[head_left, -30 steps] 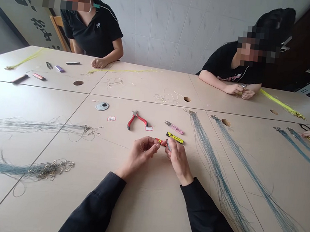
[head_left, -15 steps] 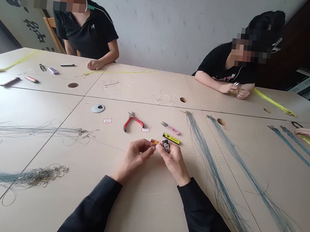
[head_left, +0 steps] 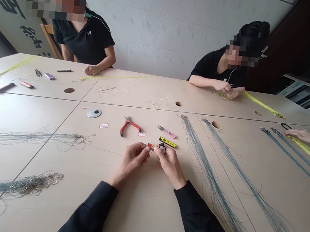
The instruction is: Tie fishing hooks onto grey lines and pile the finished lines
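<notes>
My left hand [head_left: 133, 158] and my right hand [head_left: 168, 162] meet over the middle of the table [head_left: 140, 203], fingertips pinched together on something too small to name. A small black and silver object [head_left: 162, 147] sticks up from my right hand's fingers. A red lighter [head_left: 150, 145] lies just beyond my fingertips. Close behind are a yellow strip [head_left: 167, 142], pink snips [head_left: 167, 132] and red-handled pliers [head_left: 128, 125].
Bundles of grey-blue line [head_left: 209, 177] run down the table on my right; hooked line bundles [head_left: 26, 183] lie on my left. Two people in black sit across the table. Another person's hand [head_left: 302, 135] rests at the right edge. A round metal disc [head_left: 93, 113] lies nearby.
My hands have stayed together with the same pinch; my right hand turned the black and silver object upright. The view has tilted and shifted slightly.
</notes>
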Motion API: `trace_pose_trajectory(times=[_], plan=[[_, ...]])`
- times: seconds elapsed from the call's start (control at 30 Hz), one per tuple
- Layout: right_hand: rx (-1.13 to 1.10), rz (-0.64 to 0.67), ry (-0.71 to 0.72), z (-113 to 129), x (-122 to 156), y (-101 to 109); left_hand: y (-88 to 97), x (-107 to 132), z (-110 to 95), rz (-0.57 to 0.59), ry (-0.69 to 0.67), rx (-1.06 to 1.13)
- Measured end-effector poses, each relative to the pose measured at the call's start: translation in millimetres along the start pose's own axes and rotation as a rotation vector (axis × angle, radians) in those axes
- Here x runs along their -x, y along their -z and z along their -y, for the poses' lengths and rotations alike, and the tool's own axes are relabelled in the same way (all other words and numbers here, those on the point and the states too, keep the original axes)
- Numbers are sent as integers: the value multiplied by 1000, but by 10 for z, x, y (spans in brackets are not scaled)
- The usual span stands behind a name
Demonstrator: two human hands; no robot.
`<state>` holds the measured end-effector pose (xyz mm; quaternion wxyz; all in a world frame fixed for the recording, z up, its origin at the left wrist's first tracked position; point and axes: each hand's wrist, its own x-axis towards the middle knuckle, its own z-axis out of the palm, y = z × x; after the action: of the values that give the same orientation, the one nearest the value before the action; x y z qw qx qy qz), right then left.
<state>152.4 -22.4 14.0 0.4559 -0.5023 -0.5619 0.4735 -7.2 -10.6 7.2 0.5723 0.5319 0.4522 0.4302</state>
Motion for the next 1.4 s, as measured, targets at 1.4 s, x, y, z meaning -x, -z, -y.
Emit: trace_pose_trajectory(times=[1.4], plan=[[-302,-979,353,1416,563,1801,13,39,-52,133,-205,-465]])
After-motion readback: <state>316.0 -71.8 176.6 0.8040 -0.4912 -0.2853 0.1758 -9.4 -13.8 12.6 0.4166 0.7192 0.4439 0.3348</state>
